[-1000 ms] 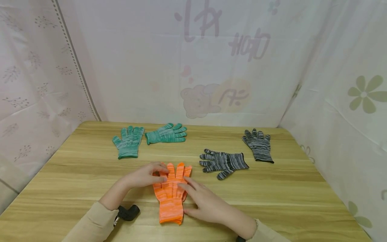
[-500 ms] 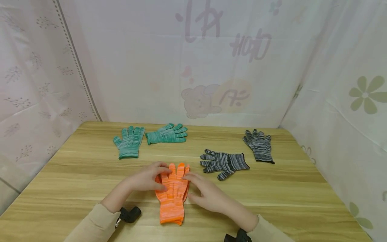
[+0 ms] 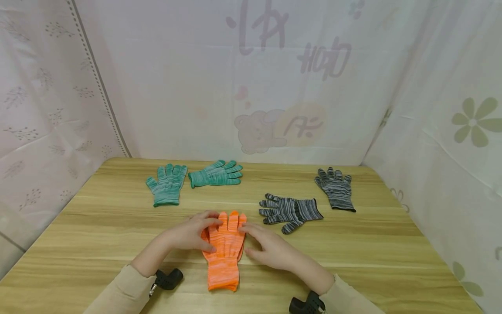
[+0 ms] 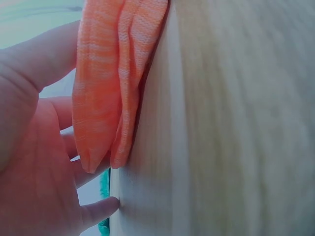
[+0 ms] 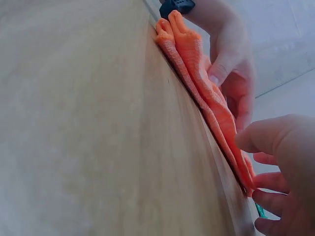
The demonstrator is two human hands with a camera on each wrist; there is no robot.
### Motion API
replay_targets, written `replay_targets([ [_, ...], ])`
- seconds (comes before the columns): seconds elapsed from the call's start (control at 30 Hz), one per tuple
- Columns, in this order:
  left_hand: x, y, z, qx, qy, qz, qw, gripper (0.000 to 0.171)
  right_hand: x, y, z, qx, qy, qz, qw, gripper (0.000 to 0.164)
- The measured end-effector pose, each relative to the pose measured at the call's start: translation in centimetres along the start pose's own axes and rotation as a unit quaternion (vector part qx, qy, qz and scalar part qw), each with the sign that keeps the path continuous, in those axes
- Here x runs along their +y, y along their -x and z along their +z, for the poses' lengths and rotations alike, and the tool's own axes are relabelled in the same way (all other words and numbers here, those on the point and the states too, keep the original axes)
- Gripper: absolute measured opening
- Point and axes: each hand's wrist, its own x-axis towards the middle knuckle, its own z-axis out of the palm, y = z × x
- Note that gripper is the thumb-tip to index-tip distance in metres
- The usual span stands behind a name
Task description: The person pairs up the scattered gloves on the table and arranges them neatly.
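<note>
Two orange knit gloves (image 3: 224, 257) lie stacked flat, fingers pointing away from me; both layers show edge-on in the right wrist view, as orange cuffs and sides (image 5: 197, 78). My left hand (image 3: 190, 233) rests on their left side, thumb over the palm and fingertips by the glove's fingers. In the left wrist view its thumb (image 4: 49, 56) lies against the orange knit (image 4: 98, 88), the other fingers loosely spread beyond. My right hand (image 3: 270, 248) touches the right edge near the outer glove finger, thumb beside the stack, fingers relaxed.
Two green knit gloves (image 3: 167, 185) lie apart at the back left of the wooden table (image 3: 372, 266). At the right are two black-and-grey gloves, one sideways (image 3: 292, 211) and one upright (image 3: 336, 189). A printed curtain (image 3: 184, 78) closes off the back and sides.
My right hand has shifted up and right, from the glove's palm and cuff to its finger edge. The orange gloves' fingers now line up more closely. My left thumb has slid slightly toward the cuff.
</note>
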Motion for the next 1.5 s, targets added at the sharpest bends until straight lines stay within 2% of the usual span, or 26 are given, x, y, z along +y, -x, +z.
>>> replay_targets([
  [0.33,-0.3,0.0,-0.1,-0.015,0.004,0.011,0.9998,0.073,0.6,0.0,-0.1,-0.041,0.058,-0.001,0.997,0.058],
  [0.63,-0.6,0.1,-0.1,-0.022,0.011,0.019,0.9995,0.072,0.6,0.1,-0.2,-0.035,0.065,-0.019,0.997,0.056],
  [0.8,-0.6,0.1,0.0,-0.015,0.004,0.015,0.9998,0.074,0.4,0.2,-0.2,-0.048,0.083,-0.02,0.995,0.054],
  [1.0,-0.5,0.5,-0.2,-0.001,-0.001,-0.01,0.9999,0.085,0.0,0.4,-0.3,-0.062,0.094,-0.018,0.993,0.054],
  [1.23,-0.4,0.7,-0.6,-0.022,-0.012,-0.027,0.9993,0.091,-0.3,0.5,-0.4,-0.069,0.107,-0.016,0.992,0.055],
  [1.5,-0.5,0.7,-0.6,-0.04,-0.026,-0.015,0.9988,0.089,-0.4,0.6,-0.4,-0.071,0.111,-0.012,0.991,0.056],
])
